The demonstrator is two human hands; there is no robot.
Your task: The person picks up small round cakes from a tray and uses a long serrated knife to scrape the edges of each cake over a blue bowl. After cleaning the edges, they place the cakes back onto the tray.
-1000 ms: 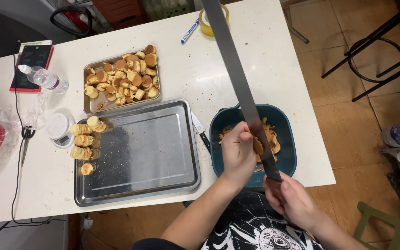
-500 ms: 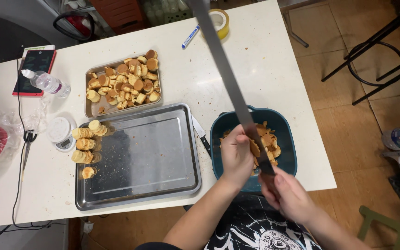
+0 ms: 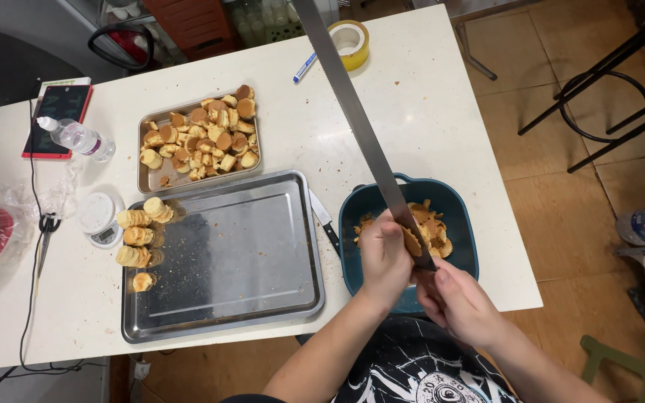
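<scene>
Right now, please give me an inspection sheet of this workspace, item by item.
Surface: white table, crumbs scattered.
Job's things: long serrated knife; cake piece; blue dish of trimmings.
Clutter: large steel tray, small tray of cake pieces, paring knife, tape roll, marker, bottle, scale.
Hands: left hand holds the cake piece; right hand grips the knife.
Cables: black cable.
Surroundings: tiled floor, black stool.

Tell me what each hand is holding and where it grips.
The right hand grips the long serrated knife at its handle end. The left hand pinches a small brown cake piece against the blade, over the blue dish.
</scene>
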